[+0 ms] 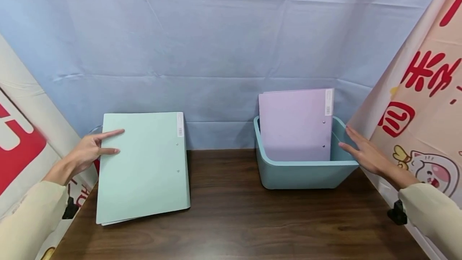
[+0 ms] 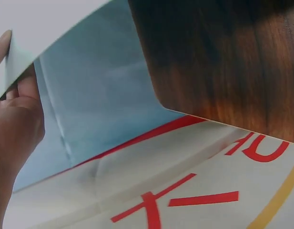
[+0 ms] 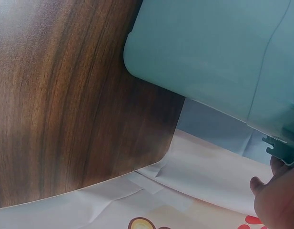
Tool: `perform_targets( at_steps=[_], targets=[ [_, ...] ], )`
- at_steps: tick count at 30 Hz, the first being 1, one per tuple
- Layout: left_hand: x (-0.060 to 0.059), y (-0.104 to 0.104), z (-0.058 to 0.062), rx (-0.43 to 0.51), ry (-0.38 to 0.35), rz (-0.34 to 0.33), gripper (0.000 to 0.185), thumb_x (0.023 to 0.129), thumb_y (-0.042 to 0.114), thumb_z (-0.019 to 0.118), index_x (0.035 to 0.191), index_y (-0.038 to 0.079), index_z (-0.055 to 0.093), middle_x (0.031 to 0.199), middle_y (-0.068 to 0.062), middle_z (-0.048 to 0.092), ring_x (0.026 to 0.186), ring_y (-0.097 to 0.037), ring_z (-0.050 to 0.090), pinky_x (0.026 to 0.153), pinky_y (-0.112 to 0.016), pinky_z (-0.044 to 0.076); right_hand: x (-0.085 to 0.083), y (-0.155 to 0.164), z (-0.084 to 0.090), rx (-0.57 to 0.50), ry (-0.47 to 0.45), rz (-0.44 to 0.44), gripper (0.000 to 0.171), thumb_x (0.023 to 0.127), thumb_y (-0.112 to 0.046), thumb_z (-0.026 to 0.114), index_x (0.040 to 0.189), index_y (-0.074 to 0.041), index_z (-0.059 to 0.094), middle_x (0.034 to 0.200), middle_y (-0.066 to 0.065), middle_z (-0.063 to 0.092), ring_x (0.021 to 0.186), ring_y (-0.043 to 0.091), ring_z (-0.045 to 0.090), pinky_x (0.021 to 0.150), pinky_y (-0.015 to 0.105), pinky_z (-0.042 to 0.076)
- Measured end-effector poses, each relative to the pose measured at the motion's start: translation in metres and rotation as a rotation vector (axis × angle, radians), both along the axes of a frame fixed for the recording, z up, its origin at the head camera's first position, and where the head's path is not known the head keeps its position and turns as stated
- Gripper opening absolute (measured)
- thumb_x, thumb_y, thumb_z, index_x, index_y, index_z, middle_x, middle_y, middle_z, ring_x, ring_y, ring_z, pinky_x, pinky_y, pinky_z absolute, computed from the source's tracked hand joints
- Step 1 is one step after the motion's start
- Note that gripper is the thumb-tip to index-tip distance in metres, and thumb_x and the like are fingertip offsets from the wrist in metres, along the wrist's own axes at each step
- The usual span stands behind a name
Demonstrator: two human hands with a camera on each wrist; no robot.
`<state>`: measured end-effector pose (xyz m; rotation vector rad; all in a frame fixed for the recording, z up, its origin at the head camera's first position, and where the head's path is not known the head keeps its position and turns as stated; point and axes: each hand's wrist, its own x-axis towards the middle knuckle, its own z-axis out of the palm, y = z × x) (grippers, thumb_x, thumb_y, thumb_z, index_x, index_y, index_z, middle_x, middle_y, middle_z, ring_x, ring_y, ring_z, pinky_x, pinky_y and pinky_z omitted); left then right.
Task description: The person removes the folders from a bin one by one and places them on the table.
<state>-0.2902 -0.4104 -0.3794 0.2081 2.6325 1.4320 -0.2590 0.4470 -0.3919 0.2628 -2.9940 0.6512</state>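
Wooden table (image 1: 231, 212) up front, with a mint green folder (image 1: 144, 167) standing on edge; left hand (image 1: 86, 153) pinches its left edge, propping it upright. Right hand (image 1: 364, 153), fingers straight, steadies the teal bin (image 1: 303, 173) holding a lilac folder (image 1: 294, 129).

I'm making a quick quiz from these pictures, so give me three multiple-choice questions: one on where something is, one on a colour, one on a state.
1. Where is the lilac folder?
A. flat on the table
B. standing in the teal bin
C. in the left hand

2. What colour is the folder that the left hand holds?
A. mint green
B. red
C. black

3. How does the right hand lie?
A. clenched in a fist
B. fingers straight against the bin's right side
C. gripping the lilac folder

Answers:
1 B, it rises upright out of the bin.
2 A, the mint green folder is pale green.
3 B, straight fingers touch the rim.
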Motion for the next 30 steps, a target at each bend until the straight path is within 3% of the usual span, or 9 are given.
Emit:
perform_targets(
  at_steps=[10, 15, 23, 30],
  targets=[
    [-0.002, -0.01, -0.021, 0.074, -0.05, 0.137, 0.085, 0.091, 0.012, 0.084, 0.163, 0.021, 0.041, 0.176, -0.017, 0.001, 0.16, -0.045, -0.006, 0.124, -0.071, 0.008, 0.0, -0.001, 0.002, -0.015, 0.0, 0.009, 0.086, 0.111, -0.046, 0.046, 0.169, -0.008, -0.006, 0.173, 0.03, -0.003, 0.153, 0.063, 0.003, 0.108, 0.089, 0.012],
    [-0.003, -0.013, -0.026, 0.086, -0.071, 0.152, 0.093, 0.091, 0.017, 0.086, 0.166, 0.025, 0.032, 0.175, -0.017, 0.0, 0.159, -0.048, 0.002, 0.121, -0.073, 0.02, 0.001, -0.001, 0.001, -0.006, -0.008, -0.002, 0.086, 0.111, -0.045, 0.046, 0.169, -0.009, -0.006, 0.173, 0.03, -0.004, 0.154, 0.063, 0.002, 0.108, 0.089, 0.012],
    [0.002, -0.02, -0.031, -0.046, -0.106, 0.174, 0.107, 0.087, 0.035, 0.089, 0.168, 0.03, 0.02, 0.174, -0.024, -0.005, 0.154, -0.059, 0.012, 0.111, -0.075, 0.037, 0.001, -0.002, 0.001, 0.001, -0.014, -0.005, 0.088, 0.111, -0.045, 0.047, 0.169, -0.01, -0.008, 0.173, 0.029, -0.005, 0.153, 0.063, 0.001, 0.107, 0.089, 0.013],
    [-0.002, -0.03, -0.039, -0.091, -0.121, 0.176, 0.112, 0.084, 0.039, 0.091, 0.169, 0.028, 0.018, 0.172, -0.028, -0.008, 0.154, -0.061, 0.008, 0.113, -0.078, 0.03, 0.0, -0.001, 0.002, 0.0, -0.014, -0.002, 0.088, 0.11, -0.045, 0.048, 0.169, -0.01, -0.007, 0.173, 0.029, -0.005, 0.154, 0.063, 0.001, 0.107, 0.089, 0.013]
  ],
)
